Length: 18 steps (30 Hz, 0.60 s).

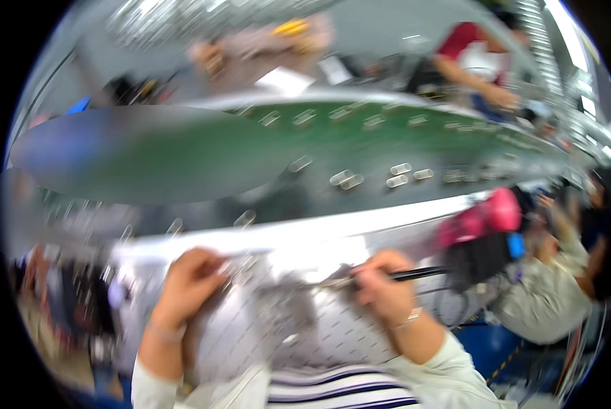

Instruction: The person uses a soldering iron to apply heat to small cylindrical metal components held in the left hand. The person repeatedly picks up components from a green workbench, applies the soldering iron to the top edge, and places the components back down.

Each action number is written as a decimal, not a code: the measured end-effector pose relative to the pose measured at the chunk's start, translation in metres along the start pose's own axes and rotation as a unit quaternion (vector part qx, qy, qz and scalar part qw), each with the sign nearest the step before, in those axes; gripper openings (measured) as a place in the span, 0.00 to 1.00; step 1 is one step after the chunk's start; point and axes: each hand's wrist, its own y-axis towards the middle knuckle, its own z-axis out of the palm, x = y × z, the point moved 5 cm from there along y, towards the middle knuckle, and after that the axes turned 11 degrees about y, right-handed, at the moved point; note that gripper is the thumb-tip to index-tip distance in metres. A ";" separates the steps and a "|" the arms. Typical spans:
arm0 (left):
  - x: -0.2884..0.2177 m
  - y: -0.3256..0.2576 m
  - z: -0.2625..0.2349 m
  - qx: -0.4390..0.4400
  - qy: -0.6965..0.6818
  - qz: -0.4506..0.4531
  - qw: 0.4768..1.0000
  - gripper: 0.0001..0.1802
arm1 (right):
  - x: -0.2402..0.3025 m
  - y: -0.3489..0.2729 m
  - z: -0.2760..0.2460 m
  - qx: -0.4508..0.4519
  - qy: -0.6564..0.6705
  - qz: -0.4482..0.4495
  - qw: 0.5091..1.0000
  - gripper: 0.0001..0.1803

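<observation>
My left hand [191, 283] is over the light perforated work surface [346, 327], its thumb and fingers pinched together. A small shiny piece [227, 281] shows at those fingertips, too blurred to name. To the right, my right hand [387, 283] is closed round a slim tool [418, 273], whose black rear part sticks out to the right. A thin metallic part of it points left, toward the middle of the work surface. Several small clear or shiny pieces [249, 264] lie between my hands, smeared by motion.
Beyond my hands runs a green conveyor belt [251, 204] with several short clear tubes [401, 168] on it. A large blur hides its left part. Pink and black items [482, 221] stand at the right. One person [476, 65] is across the belt, another [551, 293] at my right.
</observation>
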 end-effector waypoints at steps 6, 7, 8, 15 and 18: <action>0.025 0.035 -0.054 -0.170 -0.010 0.047 0.984 0.07 | 0.010 0.086 0.003 0.138 -0.007 -0.215 0.967 0.12; 0.026 0.034 -0.051 -0.174 0.015 0.029 0.984 0.05 | 0.011 0.084 0.003 0.141 -0.009 -0.218 0.966 0.12; 0.017 0.030 -0.048 -0.173 0.091 0.064 0.979 0.06 | 0.012 0.082 0.006 0.162 -0.050 -0.232 0.958 0.12; -0.028 0.022 -0.006 -0.149 0.381 0.278 0.869 0.12 | 0.013 0.084 -0.008 0.116 -0.024 -0.202 0.972 0.09; -0.028 0.025 -0.002 -0.155 0.393 0.282 0.861 0.11 | 0.015 0.084 -0.005 0.124 -0.021 -0.206 0.971 0.09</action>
